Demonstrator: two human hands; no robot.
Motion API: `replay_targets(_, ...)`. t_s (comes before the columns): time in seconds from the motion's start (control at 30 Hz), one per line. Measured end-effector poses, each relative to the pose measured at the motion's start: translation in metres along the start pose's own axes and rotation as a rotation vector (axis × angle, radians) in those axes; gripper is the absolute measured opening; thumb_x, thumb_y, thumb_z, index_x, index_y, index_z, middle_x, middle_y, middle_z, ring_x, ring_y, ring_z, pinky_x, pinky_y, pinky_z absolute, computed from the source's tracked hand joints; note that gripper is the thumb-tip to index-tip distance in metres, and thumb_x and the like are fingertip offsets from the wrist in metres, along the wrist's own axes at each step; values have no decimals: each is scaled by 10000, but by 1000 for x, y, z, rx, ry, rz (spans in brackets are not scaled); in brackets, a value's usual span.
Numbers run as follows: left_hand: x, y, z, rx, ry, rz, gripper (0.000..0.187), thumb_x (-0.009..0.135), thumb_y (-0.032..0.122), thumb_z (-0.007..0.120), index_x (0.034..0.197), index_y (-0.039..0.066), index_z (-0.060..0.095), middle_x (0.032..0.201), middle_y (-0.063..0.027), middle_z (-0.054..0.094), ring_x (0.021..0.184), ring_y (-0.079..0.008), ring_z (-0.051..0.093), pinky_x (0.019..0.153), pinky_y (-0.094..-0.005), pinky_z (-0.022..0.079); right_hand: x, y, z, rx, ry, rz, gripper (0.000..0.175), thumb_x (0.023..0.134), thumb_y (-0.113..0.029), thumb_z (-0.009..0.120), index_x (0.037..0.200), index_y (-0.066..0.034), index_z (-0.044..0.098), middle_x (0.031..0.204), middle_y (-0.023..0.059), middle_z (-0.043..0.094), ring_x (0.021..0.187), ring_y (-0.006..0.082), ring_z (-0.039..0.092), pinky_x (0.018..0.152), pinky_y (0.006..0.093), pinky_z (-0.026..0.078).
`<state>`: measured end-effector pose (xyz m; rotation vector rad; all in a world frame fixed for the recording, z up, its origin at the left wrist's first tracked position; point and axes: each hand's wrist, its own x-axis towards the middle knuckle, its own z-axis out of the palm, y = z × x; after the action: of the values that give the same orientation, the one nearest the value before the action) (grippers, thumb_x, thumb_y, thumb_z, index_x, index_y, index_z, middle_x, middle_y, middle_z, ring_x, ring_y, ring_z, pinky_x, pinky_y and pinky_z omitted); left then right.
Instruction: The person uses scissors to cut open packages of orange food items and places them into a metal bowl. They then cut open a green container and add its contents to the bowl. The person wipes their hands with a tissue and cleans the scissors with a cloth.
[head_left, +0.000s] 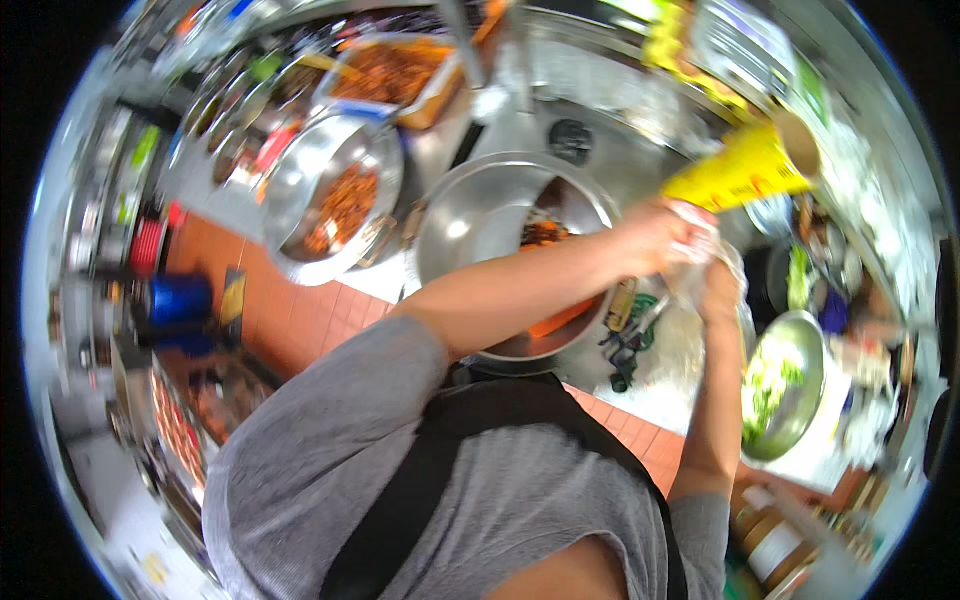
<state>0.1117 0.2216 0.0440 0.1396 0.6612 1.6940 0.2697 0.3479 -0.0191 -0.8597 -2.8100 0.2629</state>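
My left hand (654, 234) reaches across a large steel mixing bowl (472, 217) and grips crumpled, whitish plastic (697, 231). Just right of it, my right hand (720, 289) is closed on the same thin plastic; blur hides the fingers. Directly beyond the left hand is a yellow printed package (742, 171) with a brown open end; whether the hand touches it I cannot tell. Inside the bowl lies orange-red food (559, 322) with darker pieces (544, 231), partly covered by my left forearm. A bundle of keys or small tools (630, 334) rests right of the bowl.
At left, a second steel bowl (289, 176) contains reddish shredded food (349, 199). Behind it stands a plastic tub (457, 75) of red-brown food. On the right, a steel bowl (814, 397) holds chopped greens (772, 382). A blue container (180, 296) stands near the orange tiled floor (292, 300).
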Motion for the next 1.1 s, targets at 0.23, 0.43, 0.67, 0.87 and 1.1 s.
replay_targets(0.23, -39, 3, 60, -224, -169, 23, 344, 769, -109, 493, 1083, -46, 621, 895, -172, 650, 807, -294, 665, 731, -410, 573, -3, -3, -33, 935, 70, 207, 375, 913, -158, 583, 1266, -42, 528, 1205, 103, 602, 1109, 202, 582, 955, 321, 466)
replay_targets(0.43, -120, 51, 88, -279, -298, 83, 327, 770, -100, 468, 1064, -53, 605, 898, -175, 624, 816, -290, 644, 744, -426, 537, -35, -84, -102, 976, 97, 122, 391, 931, -156, 558, 1297, -39, 483, 1206, 103, 580, 1121, 194, 561, 946, 318, 467)
replay_targets(0.67, -238, 126, 54, -400, -328, 155, 333, 758, -112, 455, 1069, -58, 562, 865, -194, 597, 795, -302, 616, 706, -417, 509, -49, -223, -102, 910, -4, -72, 379, 923, -160, 550, 1279, -37, 511, 1200, 130, 587, 1120, 230, 568, 947, 350, 468)
replay_targets(0.87, -350, 191, -5, -388, -396, 268, 325, 783, -98, 470, 1088, -74, 579, 912, -195, 622, 806, -300, 633, 739, -401, 529, -55, -383, -78, 795, -91, -390, 371, 916, -164, 542, 1264, -35, 535, 1194, 153, 593, 1118, 261, 574, 948, 378, 469)
replay_targets(1.1, -469, 235, -88, -210, -181, 569, 399, 754, -68, 444, 1124, -43, 591, 943, -170, 633, 819, -250, 633, 719, -373, 549, -63, -553, -9, 772, -67, -1002, 366, 907, -167, 533, 1246, -32, 563, 1188, 179, 600, 1117, 296, 581, 950, 411, 470)
